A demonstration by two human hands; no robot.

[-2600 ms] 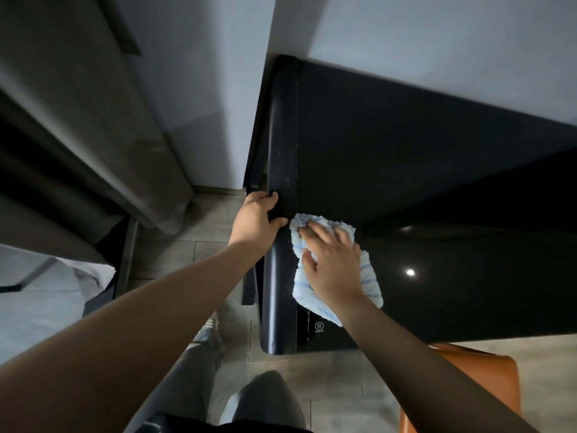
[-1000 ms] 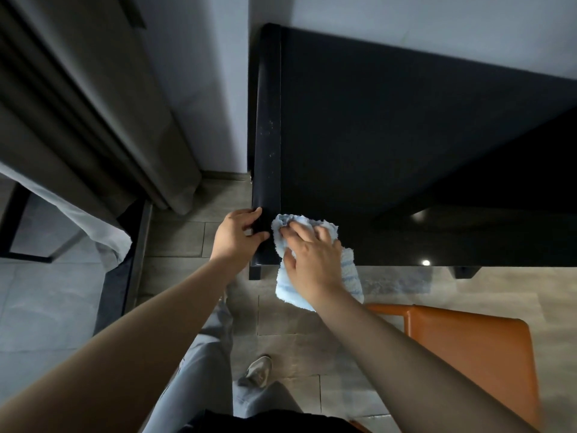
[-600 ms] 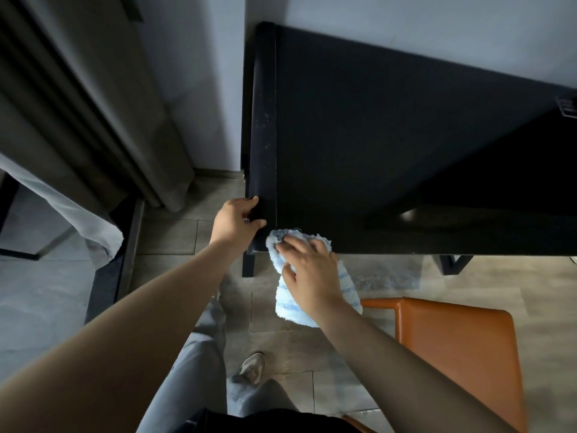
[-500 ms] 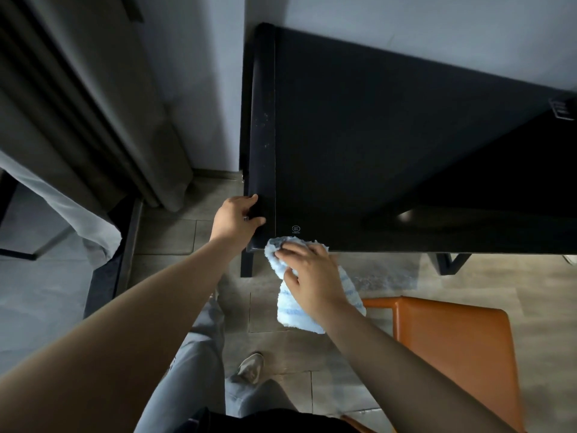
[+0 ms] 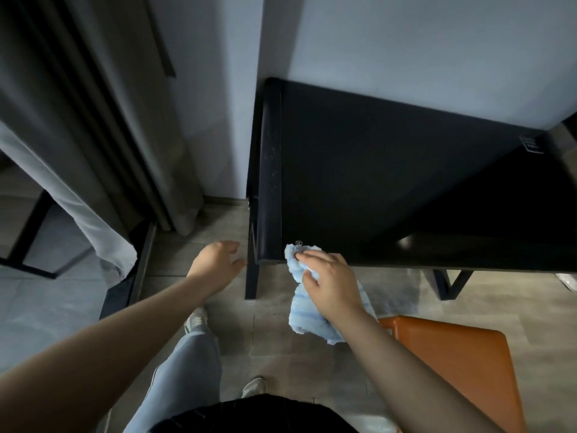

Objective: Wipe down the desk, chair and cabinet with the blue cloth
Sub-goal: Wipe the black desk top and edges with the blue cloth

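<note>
Head view, looking down at the near left corner of the black tabletop (image 5: 390,189). The right hand (image 5: 327,279) presses the blue cloth (image 5: 304,317) against the corner of the near edge; its fingers (image 5: 307,256) are curled closed over the cloth's upper bunch, while the rest of the fabric hangs loose below the palm, off the tabletop and over the floor (image 5: 281,323). The left hand (image 5: 217,264) floats free just to the left of the corner and the leg (image 5: 252,281) beneath it, fingers loosely spread and holding nothing, touching neither.

The orange chair (image 5: 452,364) stands below and to the right of the cloth-holding fingers, near the hanging end of the cloth but apart from it. A grey curtain (image 5: 103,126) hangs well to the left of the free fingers. The cabinet cannot be identified with certainty in this view.

Judged state: the wipe has reached the very corner, so only a small part of the cloth bears on the surface. Risks from here: the stroke may run off the edge and leave the raised left rim (image 5: 270,170), which shows pale specks, uncleaned; the dangling end may drag on the floor and carry grit back onto the tabletop; with the left hand off the frame, a firm push has no bracing.
</note>
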